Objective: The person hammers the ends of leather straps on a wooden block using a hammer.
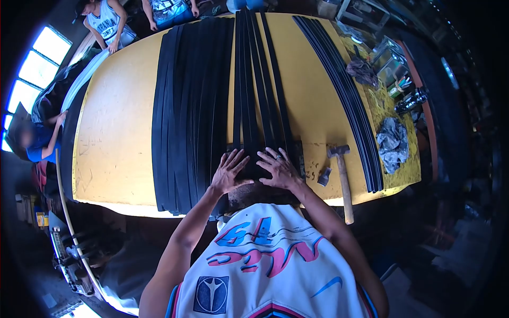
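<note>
My left hand [229, 172] lies flat with fingers spread at the near ends of several long black strips [245, 79]. Beside it, my right hand [278, 169] is also spread flat, with a ring on one finger. Between the two hands the strip ends converge over a dark flat slab [295, 153] at the table's near edge. From there the strips run away to the far side of the yellow table [116, 132]. Close to my left wrist is a wide layer of black strips [185, 106] lying side by side.
To the right lie a hammer [345, 185], its handle past the near edge, and a small dark metal piece [324, 176]. Another strip bundle [344, 100] and crumpled plastic [392, 143] are farther right. People stand around the far and left sides, one in a white jersey [105, 24].
</note>
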### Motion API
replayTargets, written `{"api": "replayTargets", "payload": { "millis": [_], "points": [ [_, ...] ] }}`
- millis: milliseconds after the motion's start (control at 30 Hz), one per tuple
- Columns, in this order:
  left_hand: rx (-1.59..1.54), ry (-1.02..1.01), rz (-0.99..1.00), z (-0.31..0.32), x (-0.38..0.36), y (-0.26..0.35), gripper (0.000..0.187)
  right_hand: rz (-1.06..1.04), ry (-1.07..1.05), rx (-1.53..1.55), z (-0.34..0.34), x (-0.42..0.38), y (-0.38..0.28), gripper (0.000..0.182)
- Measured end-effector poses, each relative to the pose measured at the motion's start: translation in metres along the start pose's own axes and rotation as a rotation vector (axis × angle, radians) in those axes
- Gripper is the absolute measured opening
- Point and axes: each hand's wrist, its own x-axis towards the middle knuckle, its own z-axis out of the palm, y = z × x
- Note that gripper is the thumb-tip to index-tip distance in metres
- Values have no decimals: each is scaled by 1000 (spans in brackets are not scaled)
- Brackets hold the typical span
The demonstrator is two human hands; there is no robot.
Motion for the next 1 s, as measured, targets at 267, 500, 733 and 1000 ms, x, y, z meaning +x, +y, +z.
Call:
{"api": "replayTargets", "payload": {
  "millis": [267, 500, 733, 1000],
  "points": [
    [-2, 2, 22, 3, -3, -6, 92, 188, 171, -41, -14, -41, 8, 71],
    [56, -35, 2, -5, -8, -3, 99, 480, 449, -23, -32, -109, 21, 62],
    [44, 14, -113, -16, -39, -3, 106, 550, 501, -19, -26, -130, 17, 53],
    [-21, 58, -289, -17, -62, 12, 95, 324, 394, -52, 12, -63, -7, 59]
  ]
}}
